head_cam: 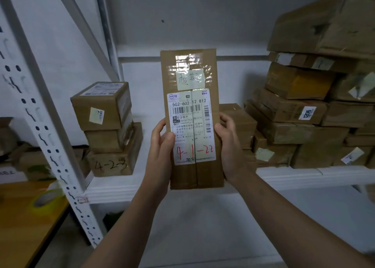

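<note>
Gripping the parcel (pixel 189 113), left hand (pixel 162 146) and right hand (pixel 230 146) cover its edges.

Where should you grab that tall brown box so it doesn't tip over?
Probably by its two long side edges, low down, one hand coming from each side. The box is tall, narrow and upright, and that is how the left hand and right hand grip it.

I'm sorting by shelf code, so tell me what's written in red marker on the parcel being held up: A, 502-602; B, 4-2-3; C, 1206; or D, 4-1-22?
D: the red handwriting low on the parcel, gripped between the left hand and the right hand, reads 4-1-22.
</note>
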The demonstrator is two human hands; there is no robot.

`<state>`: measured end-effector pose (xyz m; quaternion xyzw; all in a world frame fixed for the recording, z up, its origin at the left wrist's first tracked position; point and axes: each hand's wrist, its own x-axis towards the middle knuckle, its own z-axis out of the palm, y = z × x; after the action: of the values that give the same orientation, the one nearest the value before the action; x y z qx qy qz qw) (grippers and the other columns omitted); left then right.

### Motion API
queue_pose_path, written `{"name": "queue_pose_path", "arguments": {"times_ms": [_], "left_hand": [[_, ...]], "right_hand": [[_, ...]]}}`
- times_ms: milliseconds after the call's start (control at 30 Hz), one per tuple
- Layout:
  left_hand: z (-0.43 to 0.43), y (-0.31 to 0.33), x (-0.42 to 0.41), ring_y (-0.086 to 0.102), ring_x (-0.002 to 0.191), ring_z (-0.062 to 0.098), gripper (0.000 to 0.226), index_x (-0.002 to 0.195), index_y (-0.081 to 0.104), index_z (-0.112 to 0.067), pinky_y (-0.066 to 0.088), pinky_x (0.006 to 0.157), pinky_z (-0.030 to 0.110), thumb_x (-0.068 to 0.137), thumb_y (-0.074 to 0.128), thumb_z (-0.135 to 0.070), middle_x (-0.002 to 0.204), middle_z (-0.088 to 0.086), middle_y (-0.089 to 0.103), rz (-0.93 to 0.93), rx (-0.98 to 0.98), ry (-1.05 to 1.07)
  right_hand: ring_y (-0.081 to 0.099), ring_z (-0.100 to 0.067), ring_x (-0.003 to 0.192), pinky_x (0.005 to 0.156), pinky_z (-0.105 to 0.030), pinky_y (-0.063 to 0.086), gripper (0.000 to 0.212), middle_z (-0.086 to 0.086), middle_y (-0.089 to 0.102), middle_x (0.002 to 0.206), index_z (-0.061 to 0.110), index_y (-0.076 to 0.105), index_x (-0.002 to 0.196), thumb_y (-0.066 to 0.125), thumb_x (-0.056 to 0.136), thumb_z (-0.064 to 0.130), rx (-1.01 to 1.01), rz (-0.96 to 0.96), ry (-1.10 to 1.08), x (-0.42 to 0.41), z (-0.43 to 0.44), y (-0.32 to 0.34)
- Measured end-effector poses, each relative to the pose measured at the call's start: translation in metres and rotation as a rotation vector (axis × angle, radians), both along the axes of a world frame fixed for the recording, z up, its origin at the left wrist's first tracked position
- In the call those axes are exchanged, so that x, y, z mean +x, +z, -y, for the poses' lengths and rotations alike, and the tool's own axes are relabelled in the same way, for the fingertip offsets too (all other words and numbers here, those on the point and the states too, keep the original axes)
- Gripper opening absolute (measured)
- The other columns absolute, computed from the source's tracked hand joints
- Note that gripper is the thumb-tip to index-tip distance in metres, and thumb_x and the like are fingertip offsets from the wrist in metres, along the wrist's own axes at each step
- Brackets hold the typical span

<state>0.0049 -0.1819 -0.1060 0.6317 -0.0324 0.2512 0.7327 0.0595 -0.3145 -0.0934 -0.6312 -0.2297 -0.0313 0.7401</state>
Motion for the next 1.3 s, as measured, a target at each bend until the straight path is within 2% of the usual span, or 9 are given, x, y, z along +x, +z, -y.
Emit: {"name": "queue_pose_path", "arguments": {"times_ms": [100,200,333,533,767,833,900,1067,1300], "left_hand": [[0.008,-0.016,-0.007,0.067,0.101,0.015,0.033,0.131,0.043,-0.031,0.058,0.076,0.031,0.098,0.044,-0.033,0.109,-0.009,0.068,0.023,-0.015,-0.049],[0.025,-0.032,-0.015,0.067,0.101,0.014,0.034,0.124,0.046,-0.035,0.057,0.073,0.027,0.090,0.048,-0.039,0.107,-0.011,0.069,0.010,-0.023,-0.102],[0.065,-0.051,-0.029,0.067,0.101,0.014,0.038,0.126,0.047,-0.033,0.057,0.072,0.026,0.089,0.051,-0.041,0.112,-0.008,0.067,-0.031,-0.020,-0.195],[0.150,-0.072,-0.049,0.065,0.107,0.014,0.056,0.138,0.045,-0.018,0.056,0.079,0.028,0.087,0.047,-0.041,0.120,-0.004,0.066,-0.038,0.089,-0.360],[0.310,-0.101,-0.096,0.063,0.111,0.011,0.042,0.135,0.049,-0.029,0.056,0.085,0.030,0.097,0.042,-0.046,0.122,-0.009,0.064,-0.070,0.209,-0.555],[0.363,-0.109,-0.113,0.065,0.105,0.007,0.041,0.134,0.049,-0.029,0.056,0.079,0.023,0.096,0.042,-0.041,0.118,-0.010,0.066,-0.117,0.174,-0.600],[0.413,-0.116,-0.128,0.066,0.101,0.006,0.037,0.132,0.050,-0.030,0.055,0.075,0.020,0.096,0.046,-0.034,0.116,-0.010,0.067,-0.175,0.139,-0.689],[0.520,-0.126,-0.160,0.069,0.098,0.012,0.026,0.117,0.053,-0.039,0.057,0.081,0.029,0.094,0.054,-0.026,0.107,-0.008,0.071,-0.327,0.111,-0.924],[0.631,-0.158,-0.173,0.059,0.105,0.009,0.051,0.140,0.039,-0.021,0.048,0.090,0.032,0.093,0.057,-0.032,0.121,-0.006,0.059,-0.493,0.232,-1.073]], "right_hand": [[0.066,0.002,0.077,0.063,-0.017,0.053,0.025,0.008,0.064,0.094,0.031,0.046,0.113,0.055,0.090,0.027,0.015,-0.023,-0.046,-0.011,0.013,-0.012],[0.065,-0.003,0.090,0.077,-0.026,0.056,0.036,0.017,0.066,0.091,0.030,0.048,0.112,0.058,0.078,0.036,0.021,-0.038,-0.133,-0.026,0.034,-0.027],[0.063,-0.023,0.106,0.090,-0.044,0.054,0.041,-0.007,0.062,0.115,0.037,0.048,0.112,0.055,0.073,0.044,0.034,-0.109,-0.212,-0.054,0.076,-0.048],[0.066,0.001,0.086,0.065,-0.015,0.053,0.038,0.001,0.062,0.109,0.029,0.046,0.122,0.049,0.087,0.042,0.008,-0.174,-0.396,-0.099,0.166,-0.075],[0.058,0.016,0.090,0.070,-0.003,0.044,0.035,0.020,0.061,0.107,0.031,0.050,0.129,0.038,0.099,0.046,-0.109,-0.282,-0.649,-0.178,0.326,-0.112],[0.057,0.011,0.103,0.094,-0.017,0.046,0.040,0.020,0.063,0.114,0.036,0.054,0.129,0.039,0.097,0.055,-0.131,-0.315,-0.708,-0.206,0.376,-0.121],[0.059,-0.003,0.112,0.102,-0.035,0.045,0.041,0.014,0.065,0.119,0.038,0.057,0.126,0.041,0.095,0.060,-0.127,-0.359,-0.780,-0.233,0.424,-0.129],[0.064,-0.001,0.102,0.087,-0.021,0.049,0.037,0.011,0.068,0.111,0.029,0.061,0.121,0.040,0.099,0.049,-0.045,-0.420,-0.925,-0.296,0.520,-0.140],[0.064,-0.004,0.097,0.078,-0.021,0.051,0.039,0.005,0.063,0.113,0.024,0.046,0.123,0.061,0.091,0.041,0.010,-0.560,-1.133,-0.341,0.611,-0.177]]}}
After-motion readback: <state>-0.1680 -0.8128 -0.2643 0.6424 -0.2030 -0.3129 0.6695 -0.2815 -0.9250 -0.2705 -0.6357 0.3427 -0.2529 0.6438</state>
